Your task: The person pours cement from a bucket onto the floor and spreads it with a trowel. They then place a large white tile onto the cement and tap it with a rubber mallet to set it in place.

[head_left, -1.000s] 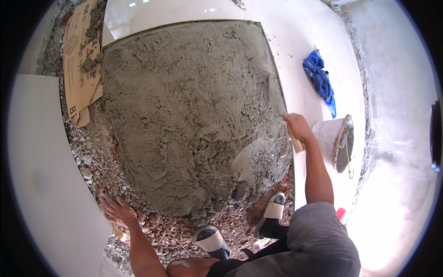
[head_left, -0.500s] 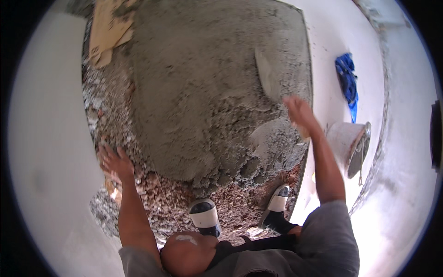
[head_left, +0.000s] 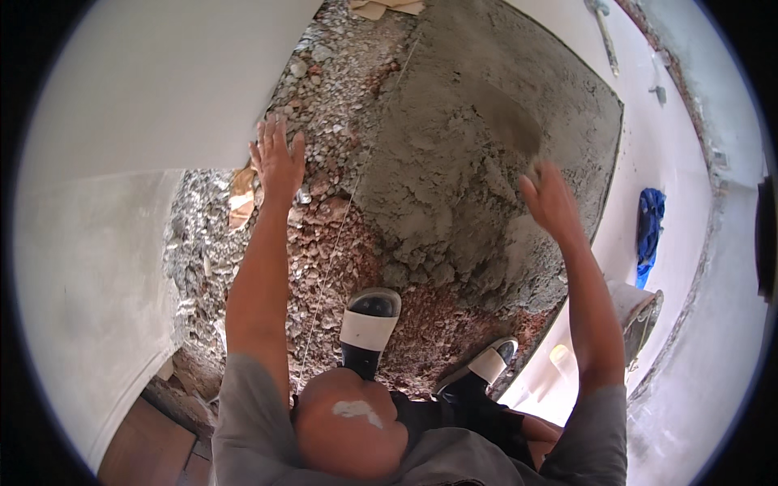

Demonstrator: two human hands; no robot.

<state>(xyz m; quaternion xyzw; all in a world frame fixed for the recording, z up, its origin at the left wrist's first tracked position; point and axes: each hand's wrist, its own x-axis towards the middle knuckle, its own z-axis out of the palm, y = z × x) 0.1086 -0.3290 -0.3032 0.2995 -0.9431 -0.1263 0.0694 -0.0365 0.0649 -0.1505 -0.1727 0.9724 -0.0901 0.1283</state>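
Observation:
Wet grey mortar (head_left: 429, 194) covers the ground ahead, smooth at the far end and lumpy on its near side. My right hand (head_left: 553, 201) is closed round the handle of a trowel, and the trowel's blade (head_left: 509, 120) lies against the mortar, smeared by motion. Most of the handle is hidden by my fingers. On the left, my left hand (head_left: 278, 168) is empty with its fingers spread. It rests at the edge of a large pale tile (head_left: 186, 89), next to the gravel (head_left: 324, 121). A thin string (head_left: 331, 271) runs along the mortar's left side.
Gravel and reddish rubble (head_left: 413, 332) lie around my sandalled feet. On the pale tiles at right are a blue cloth (head_left: 649, 235), a bucket on its side (head_left: 632, 304) and a long-handled tool (head_left: 606, 40). Some cardboard (head_left: 381, 8) shows at the far edge.
My view has turned, bringing more of the left side and the tools at far right into sight. The trowel has swept across the mortar. My left hand has moved farther along the tile edge.

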